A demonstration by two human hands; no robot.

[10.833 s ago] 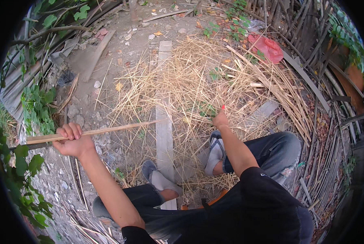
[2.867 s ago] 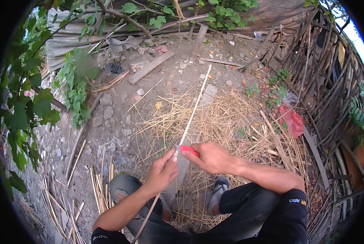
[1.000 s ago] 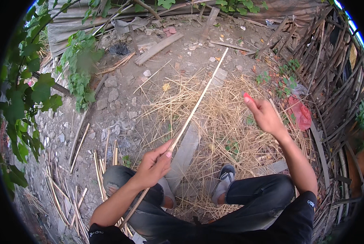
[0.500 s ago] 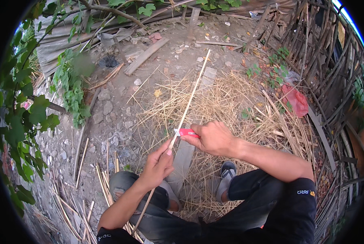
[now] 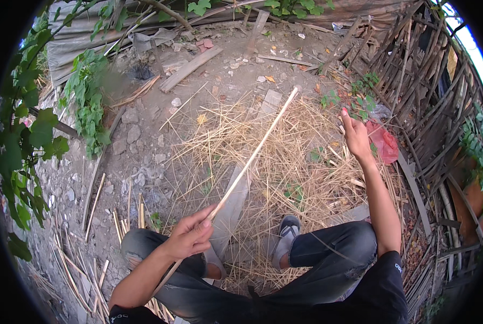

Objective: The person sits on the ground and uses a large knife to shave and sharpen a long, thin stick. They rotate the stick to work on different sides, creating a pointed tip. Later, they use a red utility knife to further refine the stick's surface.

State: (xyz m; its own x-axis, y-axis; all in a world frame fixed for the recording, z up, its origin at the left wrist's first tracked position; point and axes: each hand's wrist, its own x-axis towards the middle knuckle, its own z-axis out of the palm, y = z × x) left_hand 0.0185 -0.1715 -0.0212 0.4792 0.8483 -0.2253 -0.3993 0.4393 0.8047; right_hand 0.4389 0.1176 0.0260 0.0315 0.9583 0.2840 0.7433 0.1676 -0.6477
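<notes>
Head view: A long pale stick (image 5: 252,156) is gripped near its lower part by the left hand (image 5: 190,237), whose fingers are closed around it at about seven o'clock in the picture. From that hand the stick is angled up toward one o'clock, its far tip seen above a spread of dry straw (image 5: 284,162) at the centre of the yard. The lower end of the stick is run down past the left forearm toward the bottom edge.

The right hand (image 5: 355,135) is held out at about two o'clock, well apart from the stick, with its fingers extended; whether anything is pinched in it cannot be told. Just beside it, toward three o'clock, a red bag (image 5: 384,143) is seen lying among the straw.

The person is seated low, with knees in dark jeans (image 5: 328,259) spread at five and seven o'clock and a grey shoe (image 5: 287,237) planted between them on the straw. A grey plank (image 5: 230,210) is laid on the ground under the stick, running from the left knee toward twelve o'clock.

More cut sticks (image 5: 117,221) are scattered on the bare stony ground at eight o'clock. A short board (image 5: 190,69) is seen at eleven o'clock, green leaves (image 5: 85,97) are hung in from ten o'clock, and a fence of weathered poles (image 5: 430,108) is curved along the edge from one to four o'clock.
</notes>
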